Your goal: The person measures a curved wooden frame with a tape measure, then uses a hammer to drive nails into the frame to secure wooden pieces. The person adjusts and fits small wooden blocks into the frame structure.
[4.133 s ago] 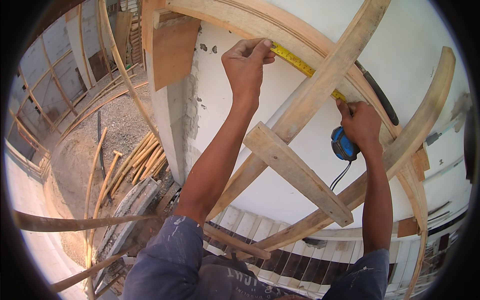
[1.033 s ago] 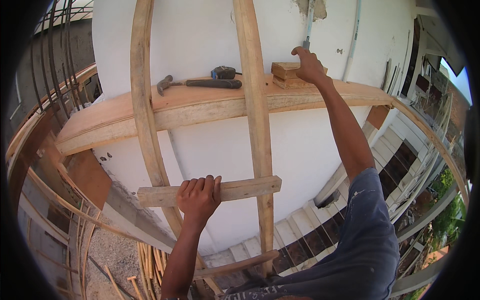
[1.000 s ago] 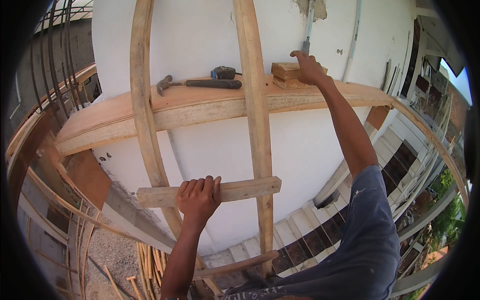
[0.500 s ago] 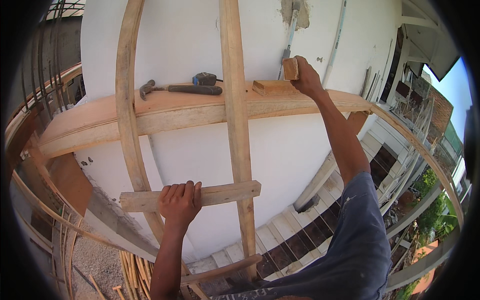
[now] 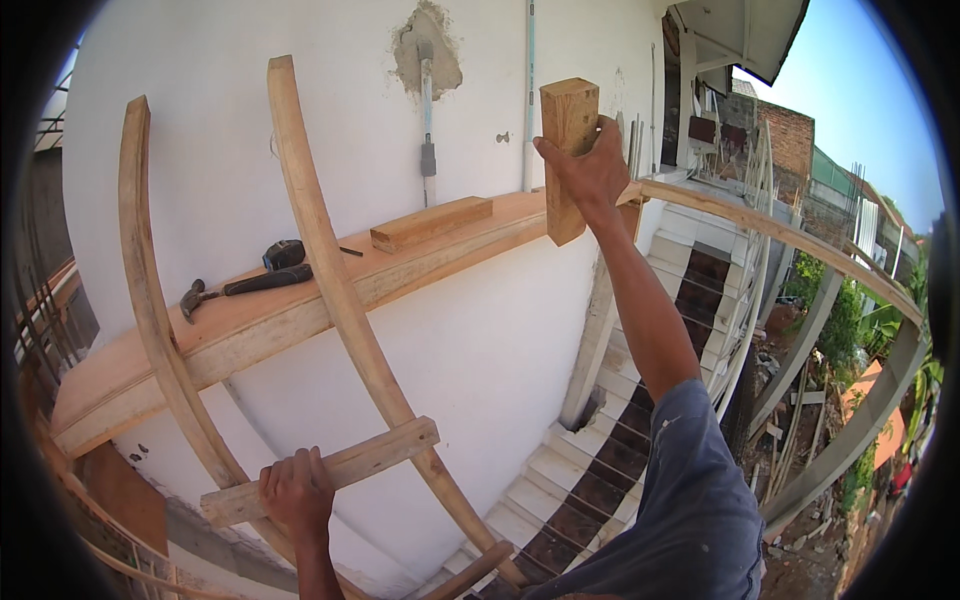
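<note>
Short squared block of pale wood [image 5: 570,115], held nearly upright in the right hand [image 5: 592,178], up in front of the far right end of a long ledge [image 5: 110,385]. Closed firmly around it, with thumb across the near face and fingers around the right side. On the ledge to the left, a second wooden block [image 5: 432,224], lying flat and lengthwise. Further left, a short thin dark stick [image 5: 350,251], perhaps a pencil but too small to be sure. Then a black-and-blue tape measure [image 5: 284,253], just behind the dark handle of a claw hammer [image 5: 268,283].

In the way, crossing in front of the ledge, two wooden uprights of a ladder-like frame: a right upright [image 5: 335,260] between hammer and second block, and a left upright [image 5: 152,290] to the left of the hammer head. Behind everything, a white wall [image 5: 230,120] with a vertical pipe [image 5: 428,120]. Below to the right, tiled stairs [image 5: 560,470].

Right arm raised and reaching forward from the lower right, in a blue-grey sleeve [image 5: 695,490]. Low at left, the left hand [image 5: 297,490], wrapped over a wooden crosspiece [image 5: 380,455] beside the left upright.
</note>
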Available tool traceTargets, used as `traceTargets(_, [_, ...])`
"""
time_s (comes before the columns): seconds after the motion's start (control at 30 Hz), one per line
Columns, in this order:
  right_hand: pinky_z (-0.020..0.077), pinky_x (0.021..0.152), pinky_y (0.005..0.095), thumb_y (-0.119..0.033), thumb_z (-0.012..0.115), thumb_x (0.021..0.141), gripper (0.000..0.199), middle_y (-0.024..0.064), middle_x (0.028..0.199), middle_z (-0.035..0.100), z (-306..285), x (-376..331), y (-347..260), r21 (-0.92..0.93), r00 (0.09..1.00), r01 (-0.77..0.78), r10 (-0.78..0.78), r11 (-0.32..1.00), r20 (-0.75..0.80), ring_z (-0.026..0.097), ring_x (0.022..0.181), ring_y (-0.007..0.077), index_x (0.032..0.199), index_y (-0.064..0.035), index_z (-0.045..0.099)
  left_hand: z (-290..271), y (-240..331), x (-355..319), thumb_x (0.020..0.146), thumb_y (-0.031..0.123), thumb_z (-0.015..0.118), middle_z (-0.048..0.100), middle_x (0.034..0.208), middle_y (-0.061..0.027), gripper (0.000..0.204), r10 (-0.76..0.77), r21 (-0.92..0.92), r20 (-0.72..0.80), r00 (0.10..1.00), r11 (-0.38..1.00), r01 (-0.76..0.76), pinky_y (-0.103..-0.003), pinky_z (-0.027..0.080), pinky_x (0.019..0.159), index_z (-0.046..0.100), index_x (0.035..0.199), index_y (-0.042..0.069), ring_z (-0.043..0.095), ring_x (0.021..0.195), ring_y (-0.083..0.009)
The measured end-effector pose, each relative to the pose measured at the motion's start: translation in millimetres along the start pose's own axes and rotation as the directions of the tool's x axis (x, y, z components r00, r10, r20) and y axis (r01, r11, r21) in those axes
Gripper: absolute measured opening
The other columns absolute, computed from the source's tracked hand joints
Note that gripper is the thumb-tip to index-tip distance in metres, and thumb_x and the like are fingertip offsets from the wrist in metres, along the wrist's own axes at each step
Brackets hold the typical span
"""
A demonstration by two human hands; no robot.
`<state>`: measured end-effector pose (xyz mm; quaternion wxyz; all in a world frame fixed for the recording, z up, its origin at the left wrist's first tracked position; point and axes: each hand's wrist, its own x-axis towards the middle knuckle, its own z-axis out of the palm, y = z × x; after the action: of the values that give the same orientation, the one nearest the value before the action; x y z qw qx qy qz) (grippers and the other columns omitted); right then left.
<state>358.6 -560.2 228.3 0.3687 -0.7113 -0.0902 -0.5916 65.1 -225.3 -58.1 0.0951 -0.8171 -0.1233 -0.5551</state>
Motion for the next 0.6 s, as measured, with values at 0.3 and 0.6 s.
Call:
traceTargets(0.3, [0.0504, 0.088, 0.0476, -0.058, 0.083, 0.062, 0.095, 0.0173, 0.102, 0.059, -17, -40, 1, 0.176, 0.978, -0.06, 0.023, 0.983, 0.206, 0.06, 0.102, 0.0339, 0.121, 0.0055, 0.044, -9, 3, 5, 0.089, 0.017, 0.068, 0.058, 0.061, -0.0031, 0.018, -0.006, -0.014, 0.064, 0.998, 1.0, 0.007, -0.036, 0.042, 0.061, 0.064, 0.074, 0.009, 0.056, 0.058, -0.0208])
traceTargets(0.6, [0.0581, 0.077, 0.0445, -0.048, 0.087, 0.071, 0.095, 0.0235, 0.106, 0.057, 10, -56, -15, 0.643, 0.806, -0.553, 0.146, 0.53, 0.573, 0.066, 0.09, 0.028, 0.124, 0.0145, 0.039, -12, 4, 5, 0.093, 0.019, 0.066, 0.063, 0.065, -0.0029, 0.019, 0.023, -0.022, 0.062, 0.998, 1.0, -0.022, -0.034, 0.043, 0.062, 0.066, 0.077, 0.008, 0.06, 0.061, -0.0188])
